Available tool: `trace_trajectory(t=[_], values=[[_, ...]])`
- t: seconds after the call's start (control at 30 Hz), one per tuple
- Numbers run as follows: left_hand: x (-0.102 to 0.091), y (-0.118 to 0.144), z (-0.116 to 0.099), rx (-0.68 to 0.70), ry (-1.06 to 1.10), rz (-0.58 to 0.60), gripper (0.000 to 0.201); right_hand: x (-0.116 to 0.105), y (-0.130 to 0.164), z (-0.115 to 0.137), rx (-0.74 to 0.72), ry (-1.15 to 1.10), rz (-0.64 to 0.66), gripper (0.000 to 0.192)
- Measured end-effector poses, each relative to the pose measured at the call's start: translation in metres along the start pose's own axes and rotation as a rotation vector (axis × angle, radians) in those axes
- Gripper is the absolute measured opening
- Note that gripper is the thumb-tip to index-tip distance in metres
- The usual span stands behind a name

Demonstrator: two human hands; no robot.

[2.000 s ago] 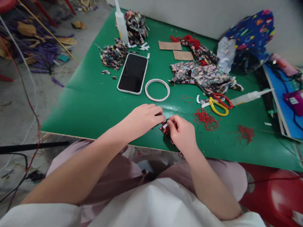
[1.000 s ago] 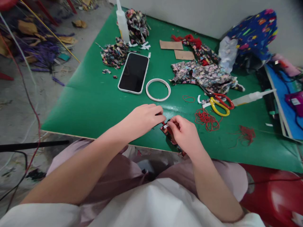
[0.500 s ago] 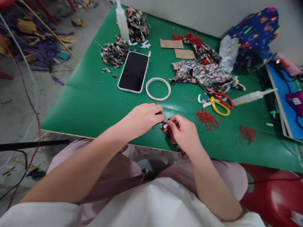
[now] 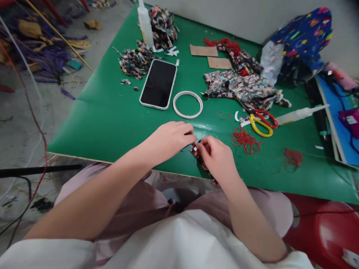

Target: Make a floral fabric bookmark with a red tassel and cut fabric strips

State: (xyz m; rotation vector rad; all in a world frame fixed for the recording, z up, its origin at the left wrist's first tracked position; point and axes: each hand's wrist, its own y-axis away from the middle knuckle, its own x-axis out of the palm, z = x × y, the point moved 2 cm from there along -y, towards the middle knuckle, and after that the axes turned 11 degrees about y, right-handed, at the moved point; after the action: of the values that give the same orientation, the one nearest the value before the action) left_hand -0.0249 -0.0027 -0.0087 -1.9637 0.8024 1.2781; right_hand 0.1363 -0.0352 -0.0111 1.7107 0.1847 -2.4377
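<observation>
Close to the table's front edge, my left hand and my right hand meet with fingertips pinched over a dark floral fabric strip. A bit of red and a small white piece show on the strip between them. My right thumb and index finger pinch the strip, whose lower end hangs past the edge beneath that hand. The left fingers are closed at the strip's upper end, where their exact hold is partly hidden. Just beyond my hands lies a white tape roll.
A phone lies left of the tape. To the right are scissors, red cord and a glue bottle. Floral fabric is heaped behind. Another glue bottle stands at the back left.
Both hands stay almost in place at the strip. The right hand's fingertips have shifted slightly, covering a little more of the white piece.
</observation>
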Motion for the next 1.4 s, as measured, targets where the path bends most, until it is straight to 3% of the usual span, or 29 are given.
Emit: trace_trajectory(t=[1.4], values=[[-0.0009,-0.0009,0.0007,0.013,0.029,-0.010,0.021,-0.0086,-0.0059,-0.0008,-0.002,0.023,0.133,0.017]])
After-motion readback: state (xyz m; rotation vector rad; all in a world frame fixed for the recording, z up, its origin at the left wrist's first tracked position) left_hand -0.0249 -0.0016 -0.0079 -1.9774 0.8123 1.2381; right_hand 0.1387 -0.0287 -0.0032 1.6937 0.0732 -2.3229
